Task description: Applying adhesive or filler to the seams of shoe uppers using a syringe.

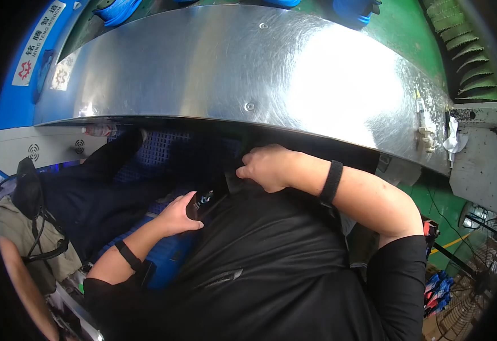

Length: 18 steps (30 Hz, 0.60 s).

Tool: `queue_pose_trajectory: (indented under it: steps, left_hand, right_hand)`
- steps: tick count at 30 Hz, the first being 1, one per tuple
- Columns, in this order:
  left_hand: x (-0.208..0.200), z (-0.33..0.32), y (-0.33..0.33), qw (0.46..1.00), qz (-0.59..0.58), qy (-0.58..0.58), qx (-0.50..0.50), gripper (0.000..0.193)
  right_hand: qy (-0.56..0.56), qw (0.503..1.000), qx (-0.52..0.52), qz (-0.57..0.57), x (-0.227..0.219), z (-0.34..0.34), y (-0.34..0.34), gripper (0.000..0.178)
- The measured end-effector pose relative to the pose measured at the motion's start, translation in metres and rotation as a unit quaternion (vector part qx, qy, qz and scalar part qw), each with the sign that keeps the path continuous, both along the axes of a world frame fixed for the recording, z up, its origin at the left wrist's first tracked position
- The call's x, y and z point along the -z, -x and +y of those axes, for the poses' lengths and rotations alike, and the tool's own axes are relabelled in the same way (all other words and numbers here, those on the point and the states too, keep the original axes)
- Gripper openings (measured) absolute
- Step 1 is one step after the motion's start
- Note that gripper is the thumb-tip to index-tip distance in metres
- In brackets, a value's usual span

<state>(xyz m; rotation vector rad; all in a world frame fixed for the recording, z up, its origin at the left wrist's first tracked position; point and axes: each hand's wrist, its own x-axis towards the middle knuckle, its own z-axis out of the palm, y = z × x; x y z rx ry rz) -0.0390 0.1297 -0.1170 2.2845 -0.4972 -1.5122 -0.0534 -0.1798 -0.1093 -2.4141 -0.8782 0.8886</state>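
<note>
My left hand is closed around a dark, flat phone with a small lit picture on its face, low in front of my body. To its right, my right hand is closed, with fingers curled close to my black shirt. A dark flap sits by its fingertips; whether they pinch it is too dark to tell. Both hands are below the near edge of the steel worktop. Each wrist wears a black band.
Blue shoes lie beyond the worktop. At its right end is a syringe-like dispenser. A seated person in dark trousers is at my left. Below the worktop is a blue perforated crate. A fan stands at lower right.
</note>
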Motion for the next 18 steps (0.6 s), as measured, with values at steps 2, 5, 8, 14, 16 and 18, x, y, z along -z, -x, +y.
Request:
queue_pose_trajectory:
  steps: [2,5,8,14,16,18]
  left_hand:
    - [-0.001,-0.003,-0.003,1.0,-0.001,-0.002,0.005,0.094]
    - [-0.003,-0.003,-0.004,1.0,-0.01,0.0,0.015,0.095]
    - [-0.006,-0.007,-0.009,0.999,-0.019,0.011,0.034,0.094]
    - [0.004,-0.015,-0.017,0.998,-0.02,0.023,0.055,0.096]
    - [0.005,-0.016,-0.017,0.997,-0.025,0.033,0.065,0.096]
    - [0.004,-0.021,-0.017,0.998,0.004,0.035,0.058,0.098]
  right_hand:
    - [-0.012,0.999,0.003,-0.032,-0.001,-0.007,0.005,0.035]
    - [-0.073,0.983,-0.009,-0.17,-0.013,-0.01,0.008,0.025]
    - [-0.013,0.993,-0.055,-0.1,-0.026,0.003,-0.001,0.022]
    - [0.061,0.998,-0.012,0.002,-0.007,0.039,-0.012,0.031]
    - [0.091,0.993,-0.071,0.018,-0.013,0.044,-0.015,0.03]
    - [0.069,0.993,-0.093,-0.018,-0.006,0.045,-0.014,0.028]
